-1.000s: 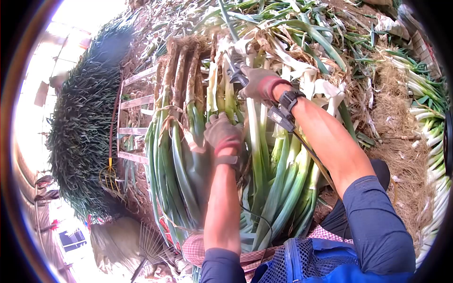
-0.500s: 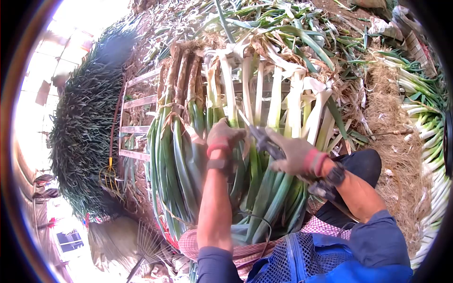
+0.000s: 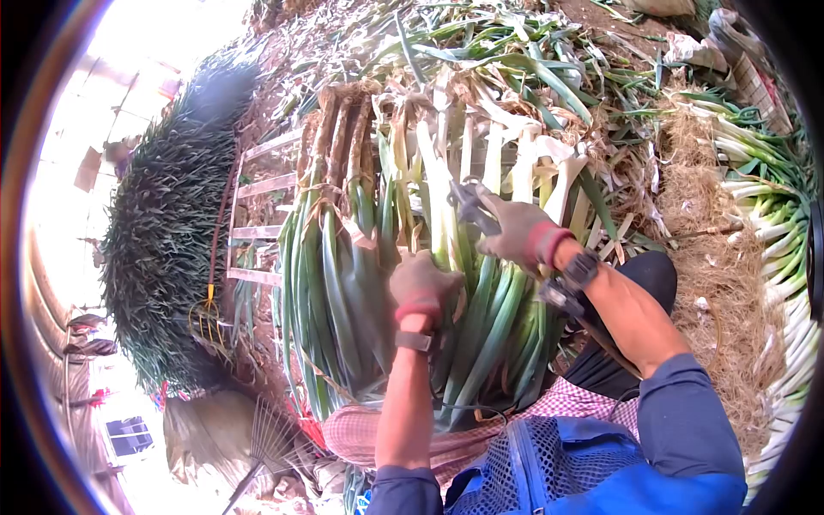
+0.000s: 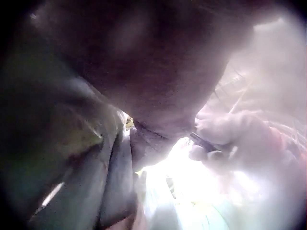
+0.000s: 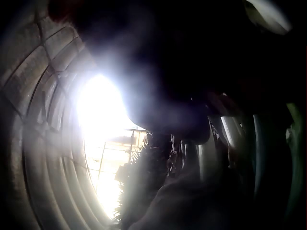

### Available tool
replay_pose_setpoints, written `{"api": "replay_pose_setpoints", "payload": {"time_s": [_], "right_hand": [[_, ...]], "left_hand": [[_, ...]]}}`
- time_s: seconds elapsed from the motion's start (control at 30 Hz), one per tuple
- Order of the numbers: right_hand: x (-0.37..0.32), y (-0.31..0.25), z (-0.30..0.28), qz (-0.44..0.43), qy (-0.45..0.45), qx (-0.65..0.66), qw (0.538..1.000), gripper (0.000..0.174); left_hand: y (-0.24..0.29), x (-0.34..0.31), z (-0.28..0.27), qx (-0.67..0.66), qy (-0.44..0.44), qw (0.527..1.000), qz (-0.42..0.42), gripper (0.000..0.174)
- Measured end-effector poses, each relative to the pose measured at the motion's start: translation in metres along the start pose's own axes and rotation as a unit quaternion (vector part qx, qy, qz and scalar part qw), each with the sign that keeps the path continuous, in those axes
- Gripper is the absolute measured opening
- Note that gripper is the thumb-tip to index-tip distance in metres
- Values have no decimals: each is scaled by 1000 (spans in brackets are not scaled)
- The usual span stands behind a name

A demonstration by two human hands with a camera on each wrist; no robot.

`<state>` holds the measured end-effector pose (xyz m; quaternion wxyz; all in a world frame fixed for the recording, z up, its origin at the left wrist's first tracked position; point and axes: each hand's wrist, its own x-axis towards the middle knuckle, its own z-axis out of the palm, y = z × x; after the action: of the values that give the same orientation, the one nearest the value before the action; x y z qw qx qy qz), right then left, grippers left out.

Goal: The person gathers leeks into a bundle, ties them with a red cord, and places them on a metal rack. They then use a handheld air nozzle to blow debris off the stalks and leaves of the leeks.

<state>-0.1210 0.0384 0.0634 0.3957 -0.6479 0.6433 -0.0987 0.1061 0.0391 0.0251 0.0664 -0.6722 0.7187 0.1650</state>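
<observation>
In the head view my gloved left hand (image 3: 425, 285) grips a leek (image 3: 439, 197) by its green part, the white shank slanting up and away from the fist. My gloved right hand (image 3: 519, 233) holds a dark air gun (image 3: 472, 206) with its tip close beside that shank; a hose trails back under the forearm. White-shanked leeks (image 3: 522, 180) lie to the right, their greens toward my lap. Brown, soil-covered leeks (image 3: 339, 142) lie side by side at the left. The left wrist view shows the dark glove and pale glare; the right wrist view is mostly dark.
A slatted rack (image 3: 262, 232) sits under the leeks. Beyond it are a garden fork (image 3: 208, 318) and a tall heap of greens (image 3: 172, 223). A rake (image 3: 275, 438) lies at lower left. Stripped leaves (image 3: 549, 77) litter the far ground; more leeks (image 3: 764, 197) line the right.
My right hand has drawn back toward me with the air gun, then moved slightly up and left. My left hand has come nearer my lap. White shanks stand more exposed.
</observation>
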Motion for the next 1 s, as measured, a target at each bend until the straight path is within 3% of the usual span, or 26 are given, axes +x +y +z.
{"api": "replay_pose_setpoints", "payload": {"time_s": [0.07, 0.17, 0.23, 0.33, 0.43, 0.57, 0.63, 0.67, 0.7, 0.77, 0.83, 0.9, 0.97, 1.0], "right_hand": [[21, 1, 4, 36, -1, 20, 999, 98], [35, -1, 11, 0, 34, 9, 999, 99], [34, 0, 11, 15, 7, 52, 999, 101], [24, -2, 5, 26, 52, 62, 996, 102], [5, 5, -3, 64, -31, 1, 997, 103], [-26, 35, -7, 41, 37, 10, 998, 108], [-54, 31, -23, 49, 23, -18, 998, 109], [-69, 31, -32, 37, 44, -18, 998, 109], [-82, 33, -43, 27, 65, -19, 997, 110], [-108, 46, -72, 17, 181, 33, 983, 111], [-127, 84, -97, 92, 250, 100, 959, 110], [-146, 154, -108, 88, 342, 22, 935, 105], [-172, 179, -111, 201, 312, 19, 928, 100], [-183, 189, -107, 248, 261, 30, 933, 98]], "left_hand": [[-2, -6, 7, -8, 14, 1000, -2, 48], [1, -15, 11, -37, 13, 999, 8, 44], [5, -23, 18, -39, 61, 997, 26, 42], [4, -23, 18, -41, 54, 997, 26, 41], [1, -20, 18, -42, 58, 997, 42, 41], [-13, 10, 12, -27, -50, 997, 48, 57], [-16, 32, 19, -56, 13, 996, 66, 59], [-10, 42, 14, -45, -4, 998, 45, 66], [-6, 51, 14, -69, 37, 995, 56, 65], [-2, 86, 21, -101, 14, 994, 42, 65], [15, 105, 24, -119, 41, 992, 26, 69], [37, 117, 11, -102, -12, 995, -18, 82], [46, 129, 26, -118, 19, 992, -31, 92], [55, 132, 21, -91, -41, 993, -63, 111]]}}
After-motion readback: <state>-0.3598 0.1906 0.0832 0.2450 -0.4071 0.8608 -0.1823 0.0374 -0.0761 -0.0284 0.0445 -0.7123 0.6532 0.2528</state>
